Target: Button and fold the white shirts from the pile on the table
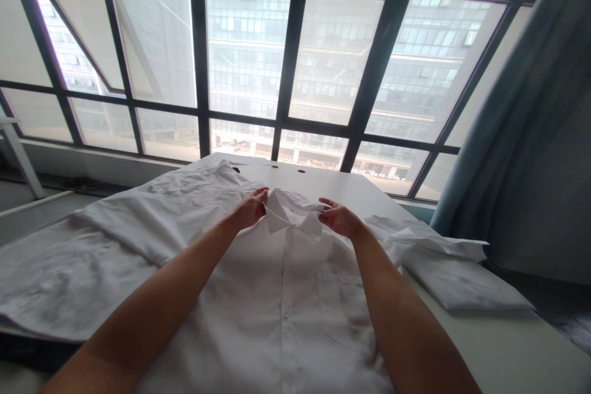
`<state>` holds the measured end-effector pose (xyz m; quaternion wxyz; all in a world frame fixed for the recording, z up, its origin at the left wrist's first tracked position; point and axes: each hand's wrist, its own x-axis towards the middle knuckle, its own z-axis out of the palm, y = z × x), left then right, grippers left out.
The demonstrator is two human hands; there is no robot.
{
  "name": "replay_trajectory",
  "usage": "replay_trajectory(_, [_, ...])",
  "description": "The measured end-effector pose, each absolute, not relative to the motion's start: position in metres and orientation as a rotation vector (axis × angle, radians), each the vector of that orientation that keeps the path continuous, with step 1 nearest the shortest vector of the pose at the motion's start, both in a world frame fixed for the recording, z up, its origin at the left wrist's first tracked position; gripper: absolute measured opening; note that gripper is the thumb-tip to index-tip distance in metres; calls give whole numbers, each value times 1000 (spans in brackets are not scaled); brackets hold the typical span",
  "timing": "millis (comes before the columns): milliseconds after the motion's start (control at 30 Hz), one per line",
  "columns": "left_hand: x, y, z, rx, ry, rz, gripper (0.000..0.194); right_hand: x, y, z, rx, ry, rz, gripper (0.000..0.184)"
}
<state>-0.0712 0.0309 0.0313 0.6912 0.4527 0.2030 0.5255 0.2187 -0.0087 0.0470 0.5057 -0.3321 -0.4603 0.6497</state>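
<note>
A white button-up shirt (258, 295) lies front side up before me, its collar at the far end. My left hand (250, 208) pinches the left side of the collar. On the opposite side, my right hand (339, 217) grips the collar between thumb and fingers. Between the two hands the collar (295, 206) is raised, with its points spread over the chest. The button placket runs down the middle, and a chest pocket shows inside my right forearm. My forearms cover parts of the shirt's sides.
More white garments (124, 234) are spread to the left. At right, folded white cloth (462, 283) lies on the white table (503, 338). Large windows (249, 43) stand behind, one tilted open. A blue-grey curtain (517, 123) hangs at right. A white frame (21, 160) stands far left.
</note>
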Motion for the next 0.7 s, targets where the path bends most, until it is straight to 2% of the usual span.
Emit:
replay_trajectory(133, [-75,27,32,982,482,1159,54,219,-11,48,-742,-1159,1583,50])
replay_trajectory(200, [-76,25,34,983,500,1133,57,218,-12,49,-724,-1152,1570,47])
replay_trajectory(267, [-76,24,36,1010,503,1067,51,216,-11,50,-735,-1113,1546,39])
replay_trajectory(433, [-71,23,39,1175,509,969,22,208,-12,54,-795,-1063,1518,24])
replay_trajectory(533, [-72,23,37,1250,628,978,20,204,-14,56,-831,-1118,1487,20])
replay_trajectory(700, [-76,20,35,1252,794,985,31,202,-14,56,-869,-1113,1530,29])
